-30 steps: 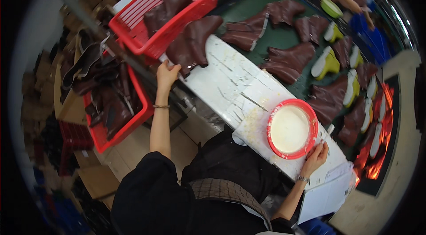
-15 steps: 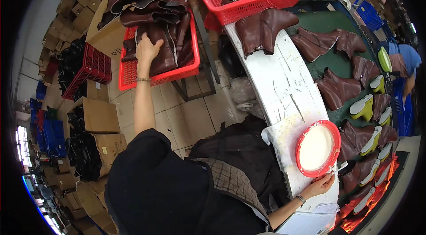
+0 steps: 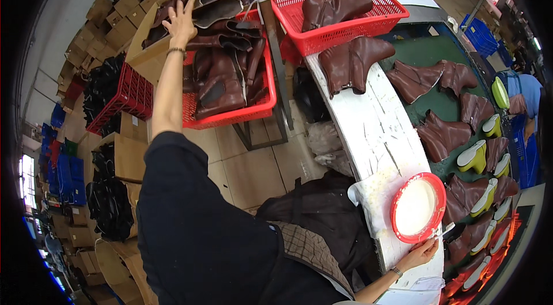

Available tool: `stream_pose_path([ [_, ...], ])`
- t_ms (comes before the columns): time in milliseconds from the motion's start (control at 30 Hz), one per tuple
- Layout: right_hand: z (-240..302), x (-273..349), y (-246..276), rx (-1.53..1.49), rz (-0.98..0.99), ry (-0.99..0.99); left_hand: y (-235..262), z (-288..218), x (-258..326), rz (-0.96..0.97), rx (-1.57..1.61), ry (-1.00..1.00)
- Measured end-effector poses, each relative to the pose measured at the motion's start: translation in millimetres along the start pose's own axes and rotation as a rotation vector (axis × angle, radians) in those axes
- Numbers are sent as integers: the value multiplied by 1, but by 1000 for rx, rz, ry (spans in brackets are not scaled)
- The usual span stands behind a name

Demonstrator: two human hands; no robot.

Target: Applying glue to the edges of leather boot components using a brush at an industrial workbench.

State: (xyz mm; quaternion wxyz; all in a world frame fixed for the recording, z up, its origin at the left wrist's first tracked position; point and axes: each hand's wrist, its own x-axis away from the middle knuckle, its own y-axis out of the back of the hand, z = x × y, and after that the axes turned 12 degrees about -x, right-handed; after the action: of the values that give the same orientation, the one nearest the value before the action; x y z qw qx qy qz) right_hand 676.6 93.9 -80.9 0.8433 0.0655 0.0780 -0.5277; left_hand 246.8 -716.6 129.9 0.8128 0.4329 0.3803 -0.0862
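Observation:
My left hand (image 3: 181, 27) is stretched out with fingers spread and nothing in it, over the upper edge of a heap of brown leather boots (image 3: 222, 83). The heap fills a red plastic basket (image 3: 230, 122), and more boots lie in a cardboard box behind. At the lower right, my right hand (image 3: 420, 253) pinches a small white brush (image 3: 447, 230) beside a red bowl (image 3: 442, 201) of creamy white liquid. A single brown boot (image 3: 354, 63) lies on the white ledge (image 3: 383, 126) between the bowl and another red basket (image 3: 340, 40).
Brown boots (image 3: 440, 135) and yellow-green soles (image 3: 473, 156) line a green conveyor (image 3: 417, 51) on the right, with an orange glow at its near end. A metal post (image 3: 268, 22) rises between the baskets. Cartons (image 3: 129, 155) and a dark red crate (image 3: 124, 97) stand left. Another person (image 3: 529, 89) is far right.
My left hand has lifted off the boots in the basket and moved farther away, toward the cardboard box. My right hand stays by the bowl with the brush. The whole view has shifted slightly.

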Motion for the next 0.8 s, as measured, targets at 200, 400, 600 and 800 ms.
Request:
stream_pose_path([
  [200, -3, -1, -5, -45, -5, 7, -8, 58, -54, -34, 227, 84],
  [400, -23, -10, 8, 10, -20, 35, 100, 127, -51, -80, 673, 275],
  [600, -31, -17, 9, 6, -32, 46, 155, 123, -18, 89, 1385, 212],
  [800, -24, -10, 12, 137, -34, 228, 198, 2, 17, 655, 1735, -118],
])
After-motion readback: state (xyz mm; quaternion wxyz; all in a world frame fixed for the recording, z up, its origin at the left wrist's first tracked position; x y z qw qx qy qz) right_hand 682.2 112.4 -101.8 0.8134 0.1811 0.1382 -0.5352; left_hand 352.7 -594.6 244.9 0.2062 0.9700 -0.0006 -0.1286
